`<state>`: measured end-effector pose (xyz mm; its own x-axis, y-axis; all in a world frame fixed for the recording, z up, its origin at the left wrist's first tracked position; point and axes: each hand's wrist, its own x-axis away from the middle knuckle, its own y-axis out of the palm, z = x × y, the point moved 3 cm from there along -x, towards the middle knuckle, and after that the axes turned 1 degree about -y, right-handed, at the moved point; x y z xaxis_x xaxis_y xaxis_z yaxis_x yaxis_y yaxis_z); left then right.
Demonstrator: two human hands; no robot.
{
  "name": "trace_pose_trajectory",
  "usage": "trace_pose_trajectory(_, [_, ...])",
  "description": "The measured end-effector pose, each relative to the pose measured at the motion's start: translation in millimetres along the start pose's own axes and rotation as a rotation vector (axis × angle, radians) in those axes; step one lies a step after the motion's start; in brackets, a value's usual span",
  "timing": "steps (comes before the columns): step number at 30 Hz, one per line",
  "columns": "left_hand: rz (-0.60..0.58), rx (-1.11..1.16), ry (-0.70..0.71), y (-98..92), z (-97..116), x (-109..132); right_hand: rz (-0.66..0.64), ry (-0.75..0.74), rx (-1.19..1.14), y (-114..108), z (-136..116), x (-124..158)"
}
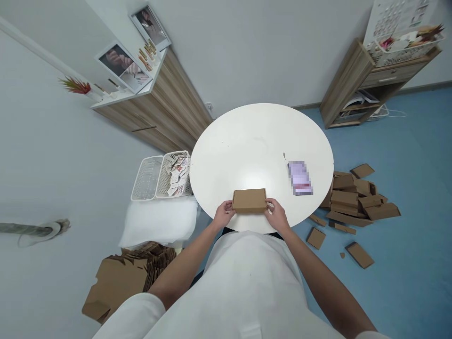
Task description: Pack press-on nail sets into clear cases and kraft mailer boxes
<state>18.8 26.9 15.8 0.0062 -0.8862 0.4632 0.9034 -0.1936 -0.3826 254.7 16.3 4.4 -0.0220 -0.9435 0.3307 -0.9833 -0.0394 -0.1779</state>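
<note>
A white table (247, 141) occupies the centre of the frame, with a pile of cardboard boxes (344, 197) on the blue floor (406, 155) at right. At lower centre, by the table's lower rim, the left hand (223, 214) and right hand (276, 214) hold a flat cardboard mailer box (249, 200), one at each short end, thumbs and fingers closed narrowly on its edges. The mailer box should handle as light, fairly stiff and non-slip; grip is best taken at the corners and end walls, since the broad top panel may dent under pressure.
</note>
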Motion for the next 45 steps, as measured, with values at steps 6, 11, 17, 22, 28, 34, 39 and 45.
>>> trace_pose_trajectory(6, [-0.04, 0.018, -0.053, -0.1, -12, -1, 0.02, 0.08, 0.039, 10, 18, 18])
trace_pose_trajectory(11, [-0.054, -0.094, -0.086, -1.1, -21, -7, 0.025, 0.151, 0.059, 21, 22, 31])
trace_pose_trajectory(17, [-0.078, -0.243, -0.044, -6.1, -19, -19, -0.061, 0.217, 0.19, 25, 0, 29])
trace_pose_trajectory(22, [-0.156, -0.27, 0.05, -8.0, -18, -16, -0.094, 0.237, 0.108, 37, -15, 42])
trace_pose_trajectory(28, [-0.157, -0.193, 0.156, -7.1, -17, -6, 0.139, 0.229, 0.016, 43, -16, 70])
trace_pose_trajectory(34, [-0.183, -0.212, 0.213, 4.1, -1, 4, 0.316, 0.256, 0.053, 31, -11, 87])
trace_pose_trajectory(39, [-0.23, -0.263, 0.289, 21.1, 18, 9, 0.431, 0.265, 0.123, 12, -2, 105])
trace_pose_trajectory(45, [-0.404, -0.342, 0.384, 63.4, 47, 13, 0.553, 0.289, 0.135, -24, 11, 128])
